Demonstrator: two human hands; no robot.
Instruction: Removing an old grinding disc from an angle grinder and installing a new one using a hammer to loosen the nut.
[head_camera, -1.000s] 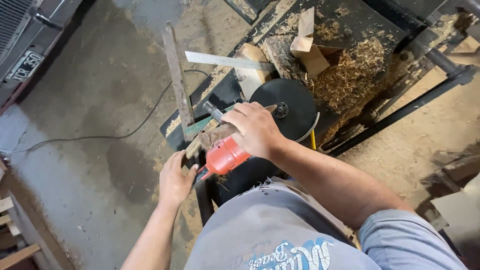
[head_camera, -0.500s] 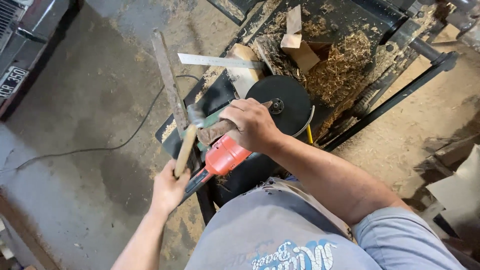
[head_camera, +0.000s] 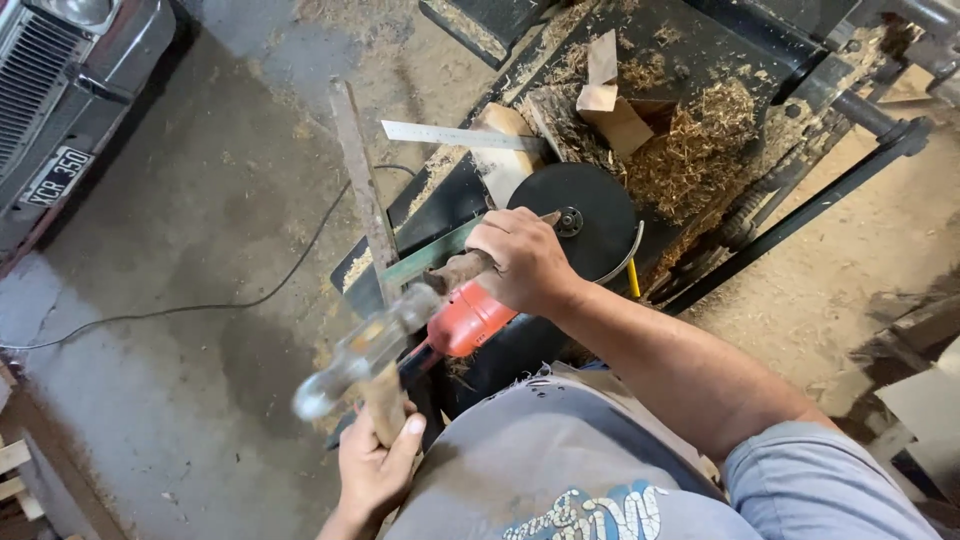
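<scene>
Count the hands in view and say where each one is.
2. The right hand grips a brown wooden piece at the black round disc; the left hand holds a blurred hammer's wooden handle lower down.

The dark worktop in front of me is strewn with wood shavings, and a torn piece of cardboard lies among them near a pale wood block. A steel ruler rests across that block's near end, jutting out past the worktop's edge. Below, the stained concrete floor carries a thin dark cable snaking across it.
</scene>
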